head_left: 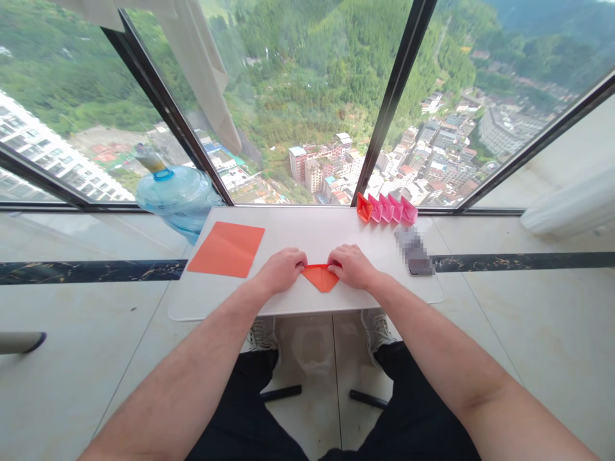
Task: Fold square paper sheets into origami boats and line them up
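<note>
A small piece of folded orange paper [321, 278] lies at the front middle of the white table, its tip pointing toward me. My left hand [284, 269] pinches its left corner, and my right hand [353, 266] is closed on its right corner. The fingertips hide both ends of the fold. To the left rests a flat orange sheet [227, 250] with faint crease lines, apart from my hands.
Several folded pink paper pieces [394, 208] and an orange folded piece [364, 207] stand in a row at the table's [307, 230] back right. A blurred-out phone-like object [416, 251] lies at the right. A blue water jug [175, 195] stands beyond the left edge by the window.
</note>
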A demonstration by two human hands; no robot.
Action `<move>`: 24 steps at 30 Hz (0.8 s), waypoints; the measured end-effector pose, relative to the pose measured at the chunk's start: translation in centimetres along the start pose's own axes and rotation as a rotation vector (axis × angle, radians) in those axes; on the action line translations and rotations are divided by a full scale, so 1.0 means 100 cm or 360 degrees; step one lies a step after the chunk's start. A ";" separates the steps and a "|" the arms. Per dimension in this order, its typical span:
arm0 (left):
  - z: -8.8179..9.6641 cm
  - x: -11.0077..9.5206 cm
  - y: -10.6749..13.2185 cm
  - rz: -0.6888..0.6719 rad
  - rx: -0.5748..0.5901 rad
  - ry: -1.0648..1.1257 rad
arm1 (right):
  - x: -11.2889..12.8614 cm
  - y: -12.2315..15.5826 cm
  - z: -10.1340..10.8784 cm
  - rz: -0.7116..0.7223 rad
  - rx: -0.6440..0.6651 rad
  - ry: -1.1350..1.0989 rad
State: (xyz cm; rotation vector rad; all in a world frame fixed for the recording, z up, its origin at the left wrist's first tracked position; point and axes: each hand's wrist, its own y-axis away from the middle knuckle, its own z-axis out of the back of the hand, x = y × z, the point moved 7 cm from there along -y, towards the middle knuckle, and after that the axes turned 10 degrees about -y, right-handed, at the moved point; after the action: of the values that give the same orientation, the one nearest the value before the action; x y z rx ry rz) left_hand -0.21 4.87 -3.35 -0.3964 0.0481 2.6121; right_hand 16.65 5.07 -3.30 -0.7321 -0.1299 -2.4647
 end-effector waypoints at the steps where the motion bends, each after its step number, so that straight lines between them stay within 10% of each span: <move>1: 0.001 -0.004 0.000 -0.0024 -0.0023 -0.0028 | 0.000 0.000 0.000 0.0006 -0.0006 -0.0007; 24: -0.011 -0.037 0.004 -0.0273 -0.0141 -0.0319 | 0.002 0.015 -0.003 0.0229 -0.0138 0.0105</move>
State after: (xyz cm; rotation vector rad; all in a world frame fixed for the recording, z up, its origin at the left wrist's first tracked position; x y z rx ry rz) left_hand 3.00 2.68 -3.39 -0.1596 -0.1628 2.4760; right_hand 17.19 3.63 -3.60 -0.6715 0.0529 -2.3654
